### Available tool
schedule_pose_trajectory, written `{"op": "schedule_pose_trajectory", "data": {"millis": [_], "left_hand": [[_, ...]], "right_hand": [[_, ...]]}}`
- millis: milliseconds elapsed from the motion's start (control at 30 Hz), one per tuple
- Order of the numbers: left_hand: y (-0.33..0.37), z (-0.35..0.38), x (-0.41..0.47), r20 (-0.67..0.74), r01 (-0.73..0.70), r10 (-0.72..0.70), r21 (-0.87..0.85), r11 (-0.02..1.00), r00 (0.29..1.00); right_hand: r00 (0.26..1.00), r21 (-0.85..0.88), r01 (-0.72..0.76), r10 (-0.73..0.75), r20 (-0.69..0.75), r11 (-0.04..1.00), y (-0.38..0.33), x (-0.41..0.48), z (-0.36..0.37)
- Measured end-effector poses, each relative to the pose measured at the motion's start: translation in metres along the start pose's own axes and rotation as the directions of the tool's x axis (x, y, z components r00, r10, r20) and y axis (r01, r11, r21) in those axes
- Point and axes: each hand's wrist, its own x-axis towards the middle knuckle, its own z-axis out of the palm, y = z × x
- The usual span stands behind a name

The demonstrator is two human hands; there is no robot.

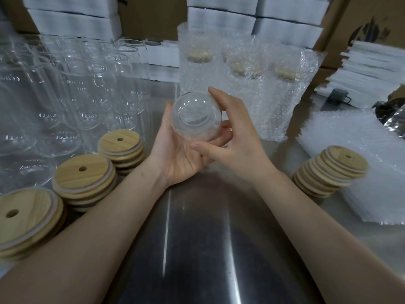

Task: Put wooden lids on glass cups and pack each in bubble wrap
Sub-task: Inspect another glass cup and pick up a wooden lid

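A clear glass cup (196,116) is held above the steel table, its base turned toward me. My left hand (177,156) cradles it from below with fingers curled round its side. My right hand (234,132) grips it from the right, index finger over the top edge and thumb underneath. Stacks of round wooden lids (82,174) with a straw hole lie at the left, and another lid stack (331,172) lies at the right. Several cups wrapped in bubble wrap (245,84) with lids on stand just behind the hands.
Rows of bare glass cups (72,88) fill the left rear. A pile of flat bubble wrap bags (350,154) lies at the right. White foam sheets and cardboard boxes (355,20) stand along the back. The steel table (197,238) runs under my forearms.
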Motion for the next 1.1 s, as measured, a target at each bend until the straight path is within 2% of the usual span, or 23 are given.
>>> {"op": "schedule_pose_trajectory", "data": {"millis": [100,300,567,700,833,967,1100], "left_hand": [[-0.001,0.004,-0.001,0.025,0.011,-0.011,0.004,1.000,1.000],[-0.001,0.008,-0.003,0.033,-0.054,0.055,-0.012,0.998,0.998],[-0.006,0.013,-0.002,-0.042,-0.046,0.047,0.040,0.998,0.998],[-0.008,0.011,0.000,-0.010,-0.017,0.018,0.109,0.994,1.000],[-0.007,0.006,0.001,0.027,-0.048,0.046,0.107,0.993,0.999],[-0.007,0.006,0.000,0.039,-0.037,0.034,0.058,0.998,0.999],[-0.006,0.002,0.000,0.016,-0.052,0.051,0.064,0.997,0.999]], "right_hand": [[0.997,-0.048,0.064,-0.065,-0.034,0.997,0.000,0.001,-0.001],[0.983,-0.170,0.132,-0.151,-0.100,0.976,-0.006,0.003,0.001],[0.980,-0.186,-0.055,0.017,-0.200,0.981,-0.013,-0.001,0.009],[0.951,-0.079,-0.179,0.152,-0.269,0.981,-0.013,0.000,0.011],[0.937,-0.021,-0.208,0.193,-0.292,0.978,-0.013,0.000,0.010],[0.921,0.160,-0.233,0.271,-0.279,0.959,-0.019,0.003,0.006],[0.928,0.367,-0.199,0.295,-0.227,0.909,-0.018,0.006,-0.001]]}}
